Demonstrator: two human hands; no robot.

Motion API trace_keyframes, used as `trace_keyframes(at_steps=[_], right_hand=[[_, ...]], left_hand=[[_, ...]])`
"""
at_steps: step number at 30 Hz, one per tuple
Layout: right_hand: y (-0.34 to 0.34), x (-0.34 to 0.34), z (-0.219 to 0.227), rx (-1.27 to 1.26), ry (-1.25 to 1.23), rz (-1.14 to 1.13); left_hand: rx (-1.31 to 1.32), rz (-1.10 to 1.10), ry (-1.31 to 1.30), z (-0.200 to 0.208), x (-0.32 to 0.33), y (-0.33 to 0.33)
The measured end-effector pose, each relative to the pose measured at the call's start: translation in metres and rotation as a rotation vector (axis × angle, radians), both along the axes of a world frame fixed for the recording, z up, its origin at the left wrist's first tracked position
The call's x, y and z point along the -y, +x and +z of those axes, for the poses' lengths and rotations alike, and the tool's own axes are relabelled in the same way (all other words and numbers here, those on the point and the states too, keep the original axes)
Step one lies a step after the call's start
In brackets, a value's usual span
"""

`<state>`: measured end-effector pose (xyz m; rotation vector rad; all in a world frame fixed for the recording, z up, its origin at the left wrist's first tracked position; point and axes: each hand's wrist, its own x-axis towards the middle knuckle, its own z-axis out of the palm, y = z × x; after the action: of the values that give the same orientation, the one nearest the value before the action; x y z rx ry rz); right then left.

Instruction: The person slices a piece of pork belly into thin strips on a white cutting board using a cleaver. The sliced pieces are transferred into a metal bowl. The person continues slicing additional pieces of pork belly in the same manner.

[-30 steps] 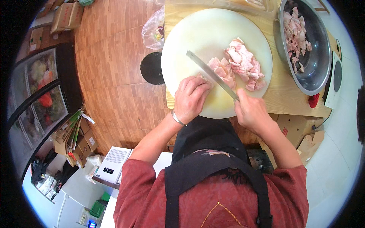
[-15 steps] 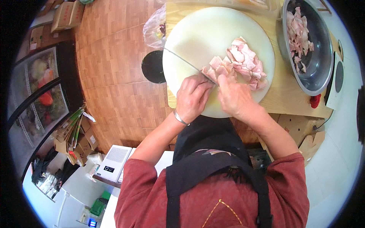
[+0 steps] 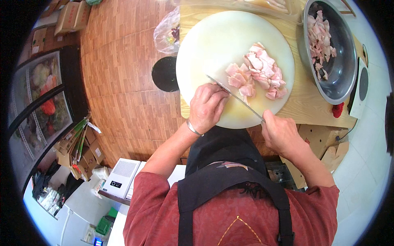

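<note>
A round white cutting board [image 3: 213,37] carries pale pink slices of raw meat [image 3: 262,65], with a smaller cluster of cut pieces [image 3: 238,77] left of the main pile. My right hand [image 3: 282,133] is closed around the handle of a knife [image 3: 242,102] at the board's near right edge. Its thin blade slants up and left across the board, the tip just beyond my left fingertips. My left hand [image 3: 208,105] rests on the near part of the board, fingers curled against the blade; whatever lies under them is hidden.
Right of the board, a large steel bowl [image 3: 344,76] holds more meat pieces on a wooden table [image 3: 314,110]. A clear plastic tray [image 3: 242,9] stands at the far edge. Left of the table are a plastic bag [image 3: 166,35] and a round black object [image 3: 165,74]. A white scale [image 3: 362,92] sits far right.
My right hand has drawn the knife back toward the lower right, away from my left hand. The meat cluster now lies slightly apart from the blade. My left hand has hardly moved.
</note>
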<state>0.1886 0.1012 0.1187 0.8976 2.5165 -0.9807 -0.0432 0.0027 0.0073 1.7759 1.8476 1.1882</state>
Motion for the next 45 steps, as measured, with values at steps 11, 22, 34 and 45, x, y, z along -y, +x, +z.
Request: trace_keyframes(at_steps=[11,22,34,45], right_hand=[[-0.069,-0.013,-0.07,-0.157,0.04,-0.115],[-0.004,-0.002,0.0,-0.034,0.027,0.008],[-0.004,-0.006,0.009,0.081,-0.063,0.03],[-0.06,-0.01,-0.067,-0.173,-0.052,-0.092]], left_hand=[[-0.003,0.019,-0.039,0.002,0.003,0.002],[-0.019,-0.016,-0.021,0.001,0.006,-0.001],[0.03,0.04,0.015,-0.006,0.005,0.001],[-0.017,0.04,-0.023,-0.008,0.008,0.002]])
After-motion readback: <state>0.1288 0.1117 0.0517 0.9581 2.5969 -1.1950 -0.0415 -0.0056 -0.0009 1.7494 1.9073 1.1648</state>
